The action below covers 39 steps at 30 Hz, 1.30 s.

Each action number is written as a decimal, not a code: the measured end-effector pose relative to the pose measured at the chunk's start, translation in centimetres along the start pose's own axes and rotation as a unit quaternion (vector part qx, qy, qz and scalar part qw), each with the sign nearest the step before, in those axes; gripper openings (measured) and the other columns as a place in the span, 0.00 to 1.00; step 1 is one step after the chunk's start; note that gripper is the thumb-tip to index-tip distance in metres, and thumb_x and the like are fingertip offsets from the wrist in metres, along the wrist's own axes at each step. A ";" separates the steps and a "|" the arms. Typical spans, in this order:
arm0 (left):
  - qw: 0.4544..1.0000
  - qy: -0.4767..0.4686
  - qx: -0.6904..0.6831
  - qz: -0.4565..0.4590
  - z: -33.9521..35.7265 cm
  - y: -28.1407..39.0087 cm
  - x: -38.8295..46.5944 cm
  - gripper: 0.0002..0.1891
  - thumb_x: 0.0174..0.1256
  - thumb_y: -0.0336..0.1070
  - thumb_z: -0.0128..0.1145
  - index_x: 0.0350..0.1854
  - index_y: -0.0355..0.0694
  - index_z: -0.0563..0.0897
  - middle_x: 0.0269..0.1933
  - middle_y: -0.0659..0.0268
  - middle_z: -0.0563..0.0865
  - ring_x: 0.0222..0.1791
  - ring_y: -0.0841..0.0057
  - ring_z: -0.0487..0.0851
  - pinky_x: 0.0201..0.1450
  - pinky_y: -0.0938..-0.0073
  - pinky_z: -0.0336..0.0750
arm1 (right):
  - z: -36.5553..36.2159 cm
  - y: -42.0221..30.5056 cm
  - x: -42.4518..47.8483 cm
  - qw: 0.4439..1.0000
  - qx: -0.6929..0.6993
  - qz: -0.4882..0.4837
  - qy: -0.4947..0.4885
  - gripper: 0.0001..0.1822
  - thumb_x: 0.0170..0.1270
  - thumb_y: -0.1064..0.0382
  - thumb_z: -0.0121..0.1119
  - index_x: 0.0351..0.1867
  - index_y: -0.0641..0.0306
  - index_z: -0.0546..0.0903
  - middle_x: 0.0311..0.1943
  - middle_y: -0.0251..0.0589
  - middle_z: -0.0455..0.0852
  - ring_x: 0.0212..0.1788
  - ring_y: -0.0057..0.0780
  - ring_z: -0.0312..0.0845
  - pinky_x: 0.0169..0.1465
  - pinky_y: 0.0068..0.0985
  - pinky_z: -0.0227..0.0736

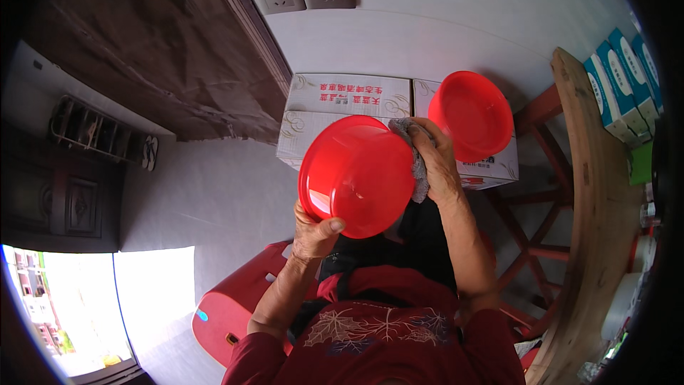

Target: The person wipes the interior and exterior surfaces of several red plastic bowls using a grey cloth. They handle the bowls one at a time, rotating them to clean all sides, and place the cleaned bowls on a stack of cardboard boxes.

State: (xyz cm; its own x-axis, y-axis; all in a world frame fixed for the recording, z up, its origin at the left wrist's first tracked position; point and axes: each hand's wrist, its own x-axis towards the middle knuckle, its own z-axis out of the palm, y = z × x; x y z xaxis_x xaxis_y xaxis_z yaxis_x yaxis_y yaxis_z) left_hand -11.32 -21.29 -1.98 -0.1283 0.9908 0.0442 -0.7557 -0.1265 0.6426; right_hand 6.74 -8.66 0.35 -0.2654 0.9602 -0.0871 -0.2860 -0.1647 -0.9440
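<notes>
A red plastic basin (pixel 368 182) is held up in front of me, tilted so that its outer bottom faces the camera. My left hand (pixel 317 232) grips its lower left rim, thumb on the outside wall. On the opposite side, my right hand (pixel 435 163) presses a grey cloth (pixel 420 176) against the basin's outer wall. A second red plastic basin (pixel 470 116) sits on the cardboard boxes just beyond my right hand, its inside showing. What the first basin holds inside is hidden.
White printed cardboard boxes (pixel 347 97) stand against the wall. A wooden table (pixel 593 203) with red legs runs along the right, bearing tissue packs (pixel 614 85). At lower left is a red rounded case-like object (pixel 240 297). A shoe rack (pixel 93 131) and slippers (pixel 150 152) are farther left.
</notes>
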 end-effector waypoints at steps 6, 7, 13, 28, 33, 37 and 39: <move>0.986 0.108 -0.119 -0.039 -1.8 -0.1 1.5 0.30 0.55 0.34 0.67 0.62 0.40 0.72 0.58 0.60 0.80 0.58 0.63 0.78 0.62 0.50 0.74 | 0.1 2.5 -1.9 0.997 -0.075 -0.017 0.021 0.17 0.70 0.58 0.57 0.52 0.68 0.77 0.40 0.33 0.81 0.40 0.17 0.74 0.45 0.19 0.71; 0.979 0.135 -0.143 -0.051 -1.7 0.1 1.9 0.30 0.55 0.35 0.67 0.62 0.40 0.71 0.57 0.60 0.79 0.58 0.62 0.78 0.62 0.49 0.74 | -0.1 2.2 -2.2 0.993 -0.114 -0.032 0.025 0.16 0.70 0.59 0.57 0.52 0.69 0.77 0.40 0.34 0.81 0.40 0.18 0.74 0.45 0.20 0.71; 0.969 0.157 -0.172 -0.083 0.3 -0.6 3.0 0.29 0.59 0.34 0.65 0.63 0.44 0.71 0.60 0.63 0.77 0.61 0.63 0.75 0.63 0.47 0.72 | 0.3 1.5 -0.6 0.910 -0.312 -0.258 0.088 0.14 0.65 0.67 0.59 0.51 0.67 0.79 0.38 0.44 0.77 0.38 0.33 0.77 0.44 0.25 0.73; 0.985 0.167 -0.046 -0.012 1.1 -3.0 3.6 0.13 0.65 0.33 0.63 0.49 0.40 0.78 0.46 0.66 0.84 0.44 0.77 0.83 0.44 0.71 0.81 | 3.7 0.6 -6.6 0.871 -0.369 -0.318 -0.072 0.18 0.55 0.71 0.65 0.50 0.63 0.81 0.41 0.48 0.76 0.41 0.44 0.78 0.42 0.34 0.76; 0.993 0.082 0.089 0.006 2.3 -3.4 2.8 0.18 0.78 0.43 0.39 0.56 0.36 0.75 0.53 0.62 0.81 0.54 0.75 0.79 0.59 0.74 0.72 | 4.7 0.0 -3.6 0.793 -0.439 -0.423 -0.009 0.21 0.50 0.72 0.66 0.49 0.58 0.83 0.43 0.46 0.77 0.40 0.43 0.76 0.40 0.33 0.76; 0.990 0.110 -0.070 -0.053 2.4 -3.3 3.0 0.20 0.77 0.51 0.42 0.54 0.41 0.75 0.51 0.64 0.80 0.52 0.72 0.78 0.59 0.68 0.72 | 4.7 1.5 -4.7 0.702 -0.512 -0.495 -0.016 0.20 0.43 0.72 0.68 0.42 0.54 0.86 0.44 0.42 0.75 0.37 0.39 0.74 0.36 0.31 0.76; 0.986 0.110 -0.111 -0.058 2.6 -3.2 3.2 0.18 0.74 0.51 0.47 0.54 0.42 0.75 0.48 0.64 0.81 0.50 0.71 0.79 0.58 0.66 0.73 | 4.4 2.0 -5.1 0.681 -0.531 -0.504 -0.013 0.20 0.44 0.73 0.67 0.42 0.55 0.86 0.44 0.42 0.75 0.36 0.38 0.75 0.35 0.30 0.77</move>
State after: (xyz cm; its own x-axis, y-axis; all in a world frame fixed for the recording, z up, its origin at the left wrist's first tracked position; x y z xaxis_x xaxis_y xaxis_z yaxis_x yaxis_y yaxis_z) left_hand -7.68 -17.57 -1.91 -0.1513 0.9675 -0.2027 -0.8921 -0.0454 0.4495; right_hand 3.43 -14.89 0.27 -0.4466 0.4591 0.7680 0.4894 0.8439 -0.2198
